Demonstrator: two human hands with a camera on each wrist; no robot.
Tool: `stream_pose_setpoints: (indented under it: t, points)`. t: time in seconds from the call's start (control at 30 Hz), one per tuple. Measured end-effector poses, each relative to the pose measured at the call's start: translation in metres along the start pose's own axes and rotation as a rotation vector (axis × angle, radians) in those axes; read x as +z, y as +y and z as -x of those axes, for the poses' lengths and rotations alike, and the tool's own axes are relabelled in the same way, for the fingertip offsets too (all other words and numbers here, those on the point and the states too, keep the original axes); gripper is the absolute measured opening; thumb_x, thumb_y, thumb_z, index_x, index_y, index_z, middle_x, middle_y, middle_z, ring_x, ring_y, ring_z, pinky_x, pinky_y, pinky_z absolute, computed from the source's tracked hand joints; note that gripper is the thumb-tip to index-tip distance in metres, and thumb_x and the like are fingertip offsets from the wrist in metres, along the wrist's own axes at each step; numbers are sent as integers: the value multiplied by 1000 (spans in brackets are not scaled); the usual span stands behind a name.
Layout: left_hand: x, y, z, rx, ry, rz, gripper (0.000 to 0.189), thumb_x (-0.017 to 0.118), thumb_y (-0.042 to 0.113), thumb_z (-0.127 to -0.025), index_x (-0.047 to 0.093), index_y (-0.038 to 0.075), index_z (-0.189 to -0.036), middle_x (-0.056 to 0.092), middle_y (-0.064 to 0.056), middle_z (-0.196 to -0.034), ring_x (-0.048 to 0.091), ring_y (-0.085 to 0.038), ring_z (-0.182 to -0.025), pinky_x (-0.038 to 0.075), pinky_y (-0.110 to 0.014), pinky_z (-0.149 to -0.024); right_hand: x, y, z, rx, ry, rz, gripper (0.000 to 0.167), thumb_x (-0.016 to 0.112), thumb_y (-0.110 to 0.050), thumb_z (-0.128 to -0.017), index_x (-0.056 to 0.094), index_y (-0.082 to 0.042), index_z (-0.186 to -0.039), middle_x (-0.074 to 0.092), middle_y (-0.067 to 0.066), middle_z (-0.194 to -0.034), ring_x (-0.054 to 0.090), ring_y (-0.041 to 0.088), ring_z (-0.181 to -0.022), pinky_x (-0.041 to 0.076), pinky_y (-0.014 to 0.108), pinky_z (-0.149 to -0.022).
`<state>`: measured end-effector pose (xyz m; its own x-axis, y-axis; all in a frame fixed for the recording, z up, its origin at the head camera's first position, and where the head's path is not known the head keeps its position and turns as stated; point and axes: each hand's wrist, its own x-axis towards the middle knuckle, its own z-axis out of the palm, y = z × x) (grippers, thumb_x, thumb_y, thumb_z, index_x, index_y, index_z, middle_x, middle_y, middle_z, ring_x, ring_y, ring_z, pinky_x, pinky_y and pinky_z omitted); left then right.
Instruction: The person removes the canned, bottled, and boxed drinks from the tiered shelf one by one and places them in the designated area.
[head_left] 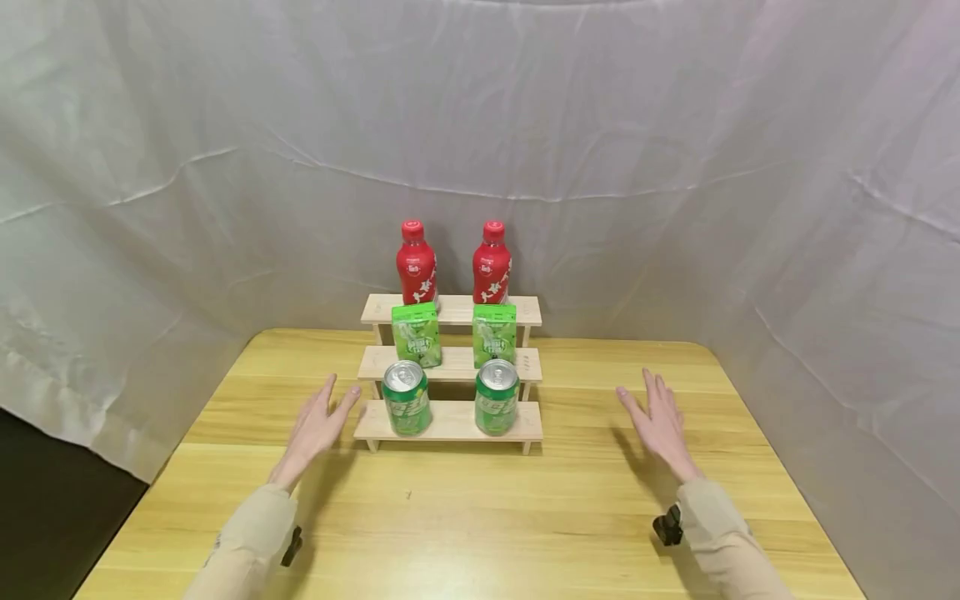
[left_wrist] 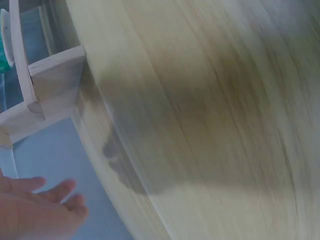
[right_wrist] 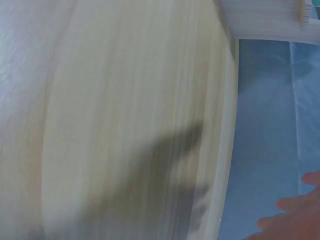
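Observation:
My left hand [head_left: 317,429] hovers over the table just left of a three-step wooden rack [head_left: 453,423], fingers extended and holding nothing. On the other side, further from the rack, my right hand [head_left: 660,423] is also raised with spread fingers and an empty palm. Two green drink cans, left [head_left: 407,408] and right [head_left: 497,408], stand on the lowest step. The middle step bears two green drink cartons, left [head_left: 417,336] and right [head_left: 494,337]. Two red bottles, left [head_left: 417,268] and right [head_left: 492,268], stand upright on the top step.
A wooden table [head_left: 465,517] lies beneath everything. Grey-white cloth [head_left: 480,108] hangs behind it and along both sides. Each sleeve carries a dark wrist device, such as the right one [head_left: 667,527]. A dark area [head_left: 60,500] shows at the lower left.

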<state>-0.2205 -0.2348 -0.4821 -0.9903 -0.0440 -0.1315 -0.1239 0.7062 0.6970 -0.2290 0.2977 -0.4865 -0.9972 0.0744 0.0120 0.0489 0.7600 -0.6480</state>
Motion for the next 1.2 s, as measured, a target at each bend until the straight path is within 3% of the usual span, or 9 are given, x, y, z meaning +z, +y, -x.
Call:
stream_pose_setpoints:
  t: [0.17,0.27,0.37,0.53,0.63,0.9,1.2]
  points:
    - [2,1,2,9,-43,110,84,38,59,-104,20,-5,-156,40,-36,-151,44,-52,-137,40,-66,-113,-2,-2,-3,-17,-9,-108,86,37,-56,-104,0,-4,-161,-4,29,-166,0,52,-153,1,74,-121]
    - [2,2,2,11,-66,163,78,46,51,-104,31,-11,-150,54,-36,-139,57,-46,-125,49,-58,-108,-3,-4,-3,-15,-23,-154,86,39,-57,-104,1,-5,-161,-1,28,-167,3,50,-154,5,72,-122]
    - [2,3,3,2,-107,229,72,52,43,-103,39,-15,-144,59,-35,-132,65,-39,-112,55,-51,-102,-4,-7,-3,-13,-37,-186,86,39,-57,-104,2,-5,-162,2,27,-168,5,49,-154,8,72,-122]
    - [0,5,4,-20,-184,321,63,57,34,-102,45,-16,-138,56,-34,-132,63,-27,-106,56,-42,-98,-6,-15,-4,12,-57,-220,87,38,-61,-103,2,-8,-162,2,24,-169,6,48,-154,8,70,-124]
    - [-1,5,5,-15,-204,337,60,59,30,-101,46,-17,-136,55,-34,-132,62,-28,-108,56,-44,-99,-7,-19,-4,20,-65,-227,87,37,-62,-102,3,-9,-162,3,23,-169,6,47,-155,8,69,-124]
    - [1,3,4,-14,-190,359,52,66,14,-97,47,-21,-131,63,-33,-119,66,-22,-99,58,-45,-96,-11,-34,-9,15,-90,-271,86,37,-62,-102,3,-10,-162,2,21,-170,5,47,-155,7,68,-124]
    - [4,3,1,-18,-155,350,49,67,10,-96,50,-22,-128,64,-34,-116,67,-17,-91,60,-44,-91,-22,-55,-17,-21,-118,-328,84,38,-60,-103,3,-13,-163,1,17,-171,3,45,-156,9,69,-124]
